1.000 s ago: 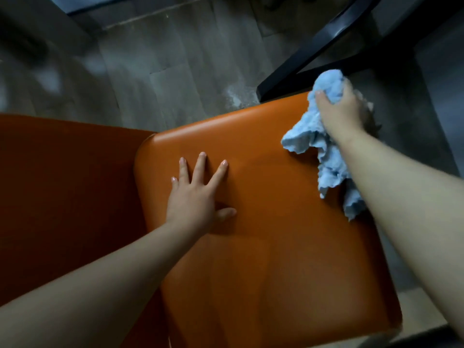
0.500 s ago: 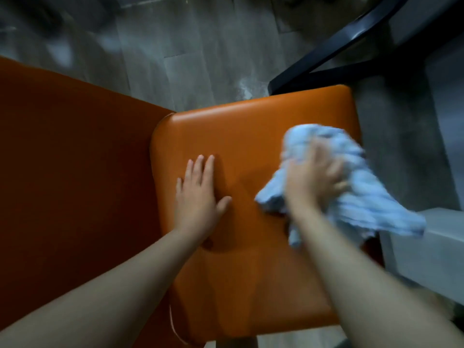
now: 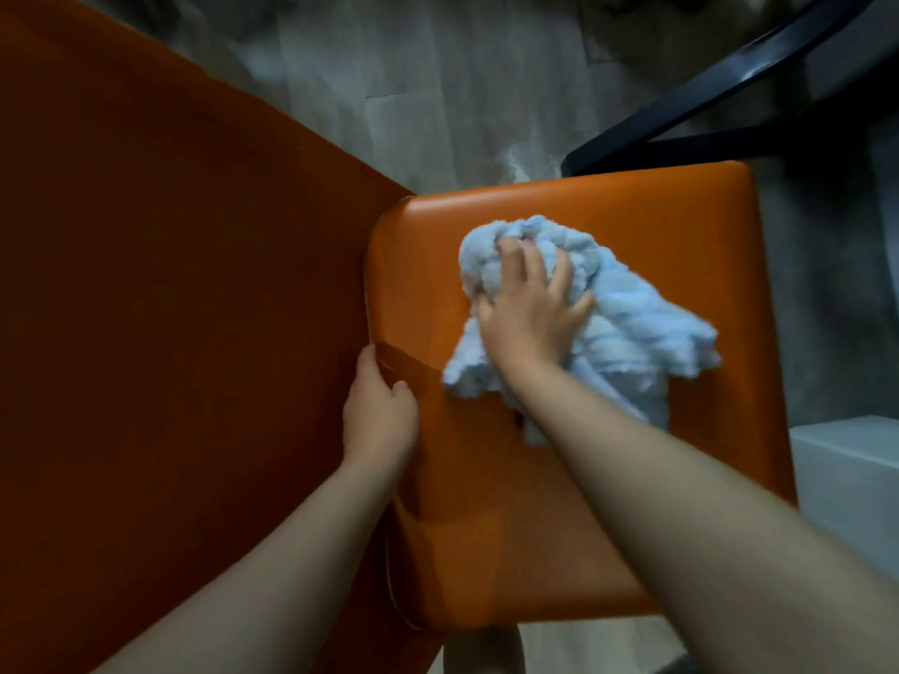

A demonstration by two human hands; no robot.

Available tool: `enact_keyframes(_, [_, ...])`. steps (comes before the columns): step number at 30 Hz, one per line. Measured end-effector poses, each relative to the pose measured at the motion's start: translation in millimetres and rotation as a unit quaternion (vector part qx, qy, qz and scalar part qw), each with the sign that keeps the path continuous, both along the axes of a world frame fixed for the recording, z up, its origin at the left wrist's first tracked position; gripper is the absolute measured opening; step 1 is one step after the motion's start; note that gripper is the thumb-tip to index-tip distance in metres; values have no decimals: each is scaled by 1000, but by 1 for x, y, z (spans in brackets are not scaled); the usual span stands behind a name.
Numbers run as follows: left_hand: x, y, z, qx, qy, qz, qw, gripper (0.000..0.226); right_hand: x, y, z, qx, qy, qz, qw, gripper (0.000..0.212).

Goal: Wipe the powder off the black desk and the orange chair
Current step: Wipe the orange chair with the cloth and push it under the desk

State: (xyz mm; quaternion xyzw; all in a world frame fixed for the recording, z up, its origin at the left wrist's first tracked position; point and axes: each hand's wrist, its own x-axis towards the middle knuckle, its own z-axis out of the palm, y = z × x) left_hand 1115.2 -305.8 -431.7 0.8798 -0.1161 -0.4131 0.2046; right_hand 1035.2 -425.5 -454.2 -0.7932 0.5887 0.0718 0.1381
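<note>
**Operator:** Orange chair (image 3: 608, 503) is what I'm on right now. Its seat fills the middle of my head view, and I've got the blue cloth (image 3: 627, 328) bunched up on it, a bit nearer the far edge than the near one and closer to the back-side edge.

**Observer:** What are your hands doing?

**Operator:** My right hand (image 3: 528, 313) is spread over the cloth with the fingers dug into the folds, gripping it and pressing it down on the seat. My left hand (image 3: 379, 411) is at the edge of the seat where it meets the backrest (image 3: 170, 308); the fingers are curled in at that seam, and I judge they're bracing the chair, though I can't see whether they actually clamp anything.

**Observer:** So which step is this?

**Operator:** The chair wipe, I'd say. I can't pick out powder on the seat itself in this light. There is a pale dusting on the floor (image 3: 523, 163) just past the far edge of the seat, beside the black frame (image 3: 705, 99).

**Observer:** And the black desk?

**Operator:** I can't tell whether that frame belongs to the desk, and no counter top is in view, so I can't judge that half.

**Observer:** Next move?

**Operator:** Firm, flat pressure, overlapping strokes out to the seat's edges and corners, then the seam by my left hand, where powder would likely collect.
</note>
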Motion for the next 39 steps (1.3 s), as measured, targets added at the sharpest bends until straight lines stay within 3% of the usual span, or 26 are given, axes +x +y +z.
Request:
enact_keyframes(2, [5,0,4,-2,18,64,998,55,15,30,1,-27,11,42,999,57])
enact_keyframes(6, [10,4,13,1,30,120,992,52,-44,99,6,-29,5,330,944,67])
enact_keyframes(9, [11,9,19,10,36,105,994,51,-69,110,11,-59,-4,415,908,39])
enact_keyframes(10, [12,10,21,8,36,105,994,51,-58,99,12,-75,4,399,914,34])
enact_keyframes(12, [11,13,24,0,26,101,995,49,-14,68,11,-72,25,292,953,43])
enact_keyframes(15, [12,15,26,-20,8,122,992,46,58,26,2,51,-1,130,990,63])
enact_keyframes(18, [16,17,36,-77,-57,133,986,42,61,48,0,82,36,229,969,60])
enact_keyframes(20, [19,18,41,-121,-107,114,980,41,19,85,10,33,57,348,935,48])
enact_keyframes(24, [20,19,49,-131,-107,50,984,41,-56,130,25,25,21,493,870,24])
enact_keyframes(26, [22,21,47,-125,-104,26,986,44,-40,109,25,7,33,472,881,30])
enact_keyframes(29, [23,24,42,-109,-109,-22,988,47,12,57,9,68,21,264,962,47])
enact_keyframes(31, [22,25,39,-101,-110,-48,988,49,23,52,4,95,30,182,978,60])
enact_keyframes(33, [21,25,37,-87,-102,-61,989,49,2,87,10,56,40,254,965,63])
enact_keyframes(36, [18,27,32,-65,-91,-82,990,48,-56,146,19,34,11,402,915,57])
enact_keyframes(39, [11,27,25,-45,-84,-122,988,48,-64,126,10,7,45,430,902,63])
